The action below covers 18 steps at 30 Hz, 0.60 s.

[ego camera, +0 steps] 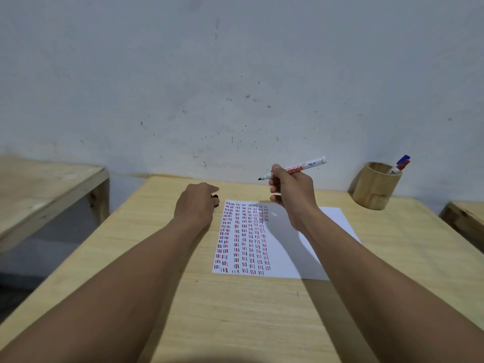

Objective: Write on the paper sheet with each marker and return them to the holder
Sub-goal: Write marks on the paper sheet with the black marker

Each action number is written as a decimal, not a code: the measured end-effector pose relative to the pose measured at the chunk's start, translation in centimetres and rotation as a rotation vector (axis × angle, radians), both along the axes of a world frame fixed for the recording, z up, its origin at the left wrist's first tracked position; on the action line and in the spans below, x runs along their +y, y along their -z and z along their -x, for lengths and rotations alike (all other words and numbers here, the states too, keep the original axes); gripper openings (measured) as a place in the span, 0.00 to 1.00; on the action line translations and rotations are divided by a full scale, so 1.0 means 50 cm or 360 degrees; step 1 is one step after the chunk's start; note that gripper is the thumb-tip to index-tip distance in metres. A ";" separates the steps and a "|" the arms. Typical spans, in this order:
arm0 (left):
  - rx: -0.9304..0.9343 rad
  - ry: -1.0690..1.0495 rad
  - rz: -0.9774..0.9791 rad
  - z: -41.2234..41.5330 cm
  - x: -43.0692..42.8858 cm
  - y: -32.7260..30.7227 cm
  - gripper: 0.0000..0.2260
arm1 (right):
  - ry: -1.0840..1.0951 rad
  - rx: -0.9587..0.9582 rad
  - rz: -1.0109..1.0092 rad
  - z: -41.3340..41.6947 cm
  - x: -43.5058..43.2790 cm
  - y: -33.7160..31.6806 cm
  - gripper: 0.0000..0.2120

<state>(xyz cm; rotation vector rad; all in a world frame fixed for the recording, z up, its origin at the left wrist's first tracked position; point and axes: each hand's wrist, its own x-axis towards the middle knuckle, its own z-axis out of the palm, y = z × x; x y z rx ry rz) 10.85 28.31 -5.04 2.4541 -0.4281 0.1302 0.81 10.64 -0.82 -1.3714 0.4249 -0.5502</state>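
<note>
A white paper sheet point(322, 247) lies on the wooden table point(235, 310), its left half filled with columns of short red and black dashes. My right hand point(292, 191) hovers above the sheet's far edge, gripping an uncapped white marker point(306, 167) with its dark tip pointing left. My left hand point(197, 203) rests on the table just left of the sheet, fingers curled around a small dark cap point(215, 197), mostly hidden. A wooden holder point(374, 189) stands at the far right corner with a blue-capped marker point(402, 162) and a red-capped one in it.
A grey wall rises right behind the table. A second wooden table point(39, 195) stands to the left across a gap, and the corner of another wooden surface point(466, 218) shows at the right edge.
</note>
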 end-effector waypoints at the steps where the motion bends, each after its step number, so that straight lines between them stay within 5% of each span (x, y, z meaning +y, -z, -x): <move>1: -0.0011 -0.0015 -0.0031 0.008 0.002 -0.003 0.18 | -0.0007 0.0009 0.0038 0.002 -0.002 0.002 0.11; 11: -0.0167 -0.0018 -0.0180 0.082 0.056 0.037 0.18 | 0.0072 0.0335 0.0780 0.030 -0.028 0.053 0.12; 18: -0.0034 0.0171 -0.0675 0.058 0.062 0.064 0.24 | 0.0175 0.0458 0.0985 0.043 -0.029 0.109 0.12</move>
